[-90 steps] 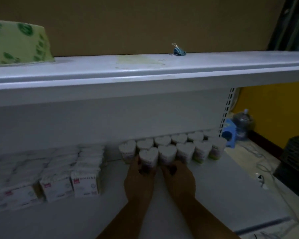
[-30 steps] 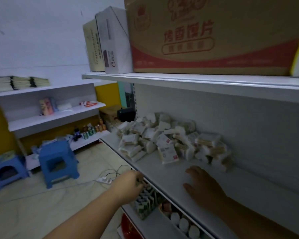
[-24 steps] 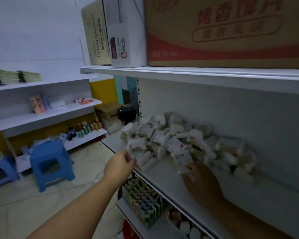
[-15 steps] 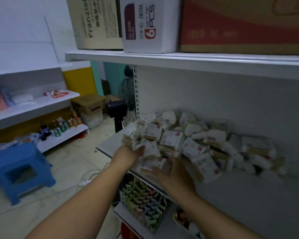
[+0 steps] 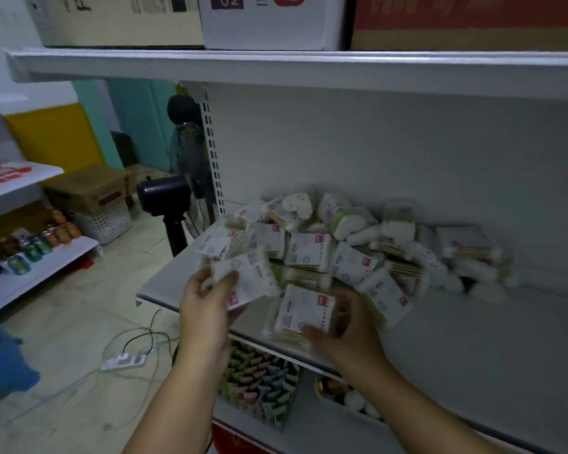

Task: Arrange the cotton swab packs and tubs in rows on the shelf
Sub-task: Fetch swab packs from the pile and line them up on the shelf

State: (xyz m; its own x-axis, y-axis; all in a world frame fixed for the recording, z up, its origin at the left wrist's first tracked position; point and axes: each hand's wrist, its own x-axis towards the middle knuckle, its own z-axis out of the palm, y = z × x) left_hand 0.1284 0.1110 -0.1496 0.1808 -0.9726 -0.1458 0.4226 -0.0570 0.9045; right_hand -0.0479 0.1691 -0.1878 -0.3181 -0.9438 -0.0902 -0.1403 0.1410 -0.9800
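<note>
A loose heap of cotton swab packs (image 5: 312,250) and heart-shaped tubs (image 5: 297,204) lies at the left end of the white shelf (image 5: 473,339). My left hand (image 5: 207,309) grips one flat white pack (image 5: 246,278) at the heap's front left, lifted off the shelf. My right hand (image 5: 345,329) holds another pack (image 5: 305,311), with a red logo, near the shelf's front edge. More packs and tubs (image 5: 466,253) trail off to the right along the back panel.
An upper shelf (image 5: 276,65) with cardboard boxes hangs overhead. Below are a rack of coloured small packs (image 5: 259,381) and a tray of goods. A standing fan (image 5: 177,198), a power strip (image 5: 123,360) with cables and a blue stool (image 5: 0,358) stand on the floor at left.
I turned from the row of heart tubs to this heap at the shelf's left end. Both hands reached in, and each has taken hold of a pack.
</note>
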